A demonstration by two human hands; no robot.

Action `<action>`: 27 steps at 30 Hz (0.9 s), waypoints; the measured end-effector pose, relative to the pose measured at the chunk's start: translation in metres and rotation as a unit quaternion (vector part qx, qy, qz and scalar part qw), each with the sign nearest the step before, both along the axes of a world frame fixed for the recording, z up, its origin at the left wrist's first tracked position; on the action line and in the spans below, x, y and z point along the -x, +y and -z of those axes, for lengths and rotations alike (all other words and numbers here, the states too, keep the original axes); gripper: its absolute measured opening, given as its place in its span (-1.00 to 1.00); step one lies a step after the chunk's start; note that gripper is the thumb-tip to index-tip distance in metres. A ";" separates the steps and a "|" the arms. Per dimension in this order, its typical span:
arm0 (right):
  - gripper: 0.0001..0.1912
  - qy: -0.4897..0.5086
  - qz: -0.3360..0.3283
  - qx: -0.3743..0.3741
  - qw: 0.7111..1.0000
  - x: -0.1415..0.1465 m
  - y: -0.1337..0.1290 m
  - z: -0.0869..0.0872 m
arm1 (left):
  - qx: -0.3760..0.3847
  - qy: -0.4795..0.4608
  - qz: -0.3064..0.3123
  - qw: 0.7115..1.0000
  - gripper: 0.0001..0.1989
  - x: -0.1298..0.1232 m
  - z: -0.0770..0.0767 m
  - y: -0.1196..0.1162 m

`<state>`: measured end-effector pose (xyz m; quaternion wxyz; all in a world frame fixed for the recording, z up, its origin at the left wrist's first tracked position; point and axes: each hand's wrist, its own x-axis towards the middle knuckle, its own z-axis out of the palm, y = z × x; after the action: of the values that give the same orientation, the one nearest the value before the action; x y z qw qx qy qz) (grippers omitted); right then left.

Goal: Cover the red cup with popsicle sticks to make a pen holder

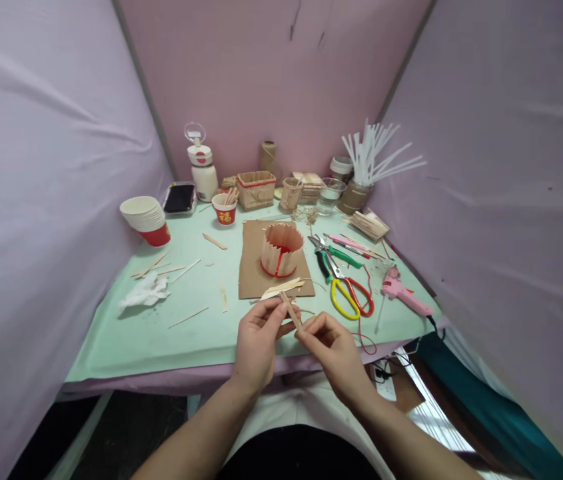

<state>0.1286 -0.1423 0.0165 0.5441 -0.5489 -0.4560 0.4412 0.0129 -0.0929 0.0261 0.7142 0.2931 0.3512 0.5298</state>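
Observation:
Near the table's front edge, my left hand (259, 340) pinches the upper end of a thin flat wooden stick (291, 311). The stick's lower end is between the fingertips of my right hand (332, 348). Just beyond my hands, several pale wood pieces (284, 289) lie at the front edge of a brown cardboard sheet (251, 267). On that sheet stands a round holder of upright wooden strips (281, 250) with a jagged top and a red base.
Pliers (325, 260), red-and-yellow-handled scissors (346, 293) and a pink glue gun (404, 293) lie right. Stacked paper cups (146, 221) and crumpled tissue (146, 290) are left. A white bottle (204, 175), woven basket (256, 191) and water bowl (330, 195) stand behind.

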 end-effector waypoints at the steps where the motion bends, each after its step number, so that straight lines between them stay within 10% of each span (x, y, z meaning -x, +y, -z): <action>1: -0.79 -0.054 -0.031 0.009 0.998 -0.011 -0.001 -0.003 | -0.001 0.019 0.011 1.000 -0.81 0.000 0.001 -0.001; 3: -0.77 -0.205 -0.022 0.001 0.979 -0.040 0.002 -0.009 | -0.001 0.052 0.036 0.998 -0.79 0.000 0.003 -0.002; 6: -0.69 -0.480 0.132 0.018 0.867 -0.088 0.013 -0.010 | 0.008 0.084 0.072 0.994 -0.77 -0.003 0.006 -0.004; 10: -0.73 -0.612 0.081 0.169 0.768 -0.123 0.034 0.000 | 0.018 0.107 0.100 0.989 -0.73 -0.007 0.010 -0.007; 19: -0.77 -0.599 0.034 0.274 0.752 -0.127 0.068 -0.004 | 0.020 0.132 0.119 0.984 -0.77 0.001 0.012 -0.012; 27: -0.79 -0.530 0.092 0.232 0.811 -0.147 0.021 -0.029 | 0.034 0.116 0.109 0.987 -0.78 0.012 0.011 -0.009</action>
<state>0.2751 -0.1211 0.0451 0.1127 -0.8470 -0.5048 0.1225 0.0005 -0.1020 0.0152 0.7315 0.3647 0.4154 0.3992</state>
